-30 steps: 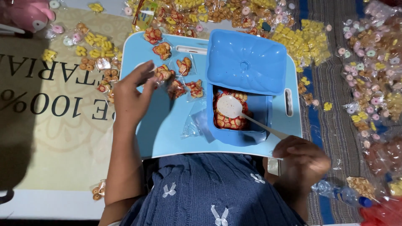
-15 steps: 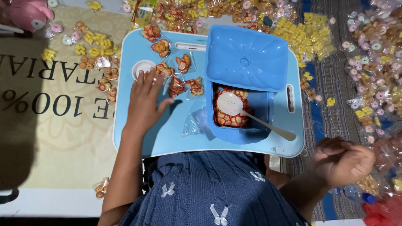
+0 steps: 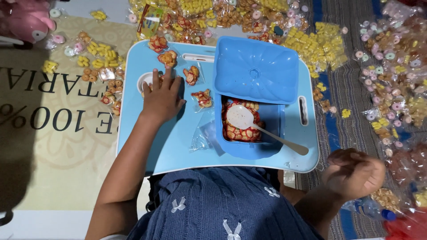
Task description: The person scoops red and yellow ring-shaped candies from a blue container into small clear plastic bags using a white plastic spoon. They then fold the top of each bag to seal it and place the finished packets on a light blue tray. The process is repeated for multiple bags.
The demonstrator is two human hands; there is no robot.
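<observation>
Left hand (image 3: 161, 98) has slid up the tray since a second ago; right hand (image 3: 353, 171) has dropped off its edge.

I see the blue tray (image 3: 169, 146) across the lap, then the lidded blue box (image 3: 251, 133) of snacks with a spoon (image 3: 262, 129) resting in it (handle outward, easy to grab). Left fingers lie spread flat over a small snack packet (image 3: 155, 86), pinning it; right fingers curl loosely, holding nothing I can make out.

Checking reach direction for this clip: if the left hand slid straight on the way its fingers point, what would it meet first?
The left hand lies flat on the light blue plastic lap tray, fingers pointing to its far edge. First in line is probably the small clear packet of orange-red ring snacks just beyond the fingertips; the exact line is uncertain.
</observation>
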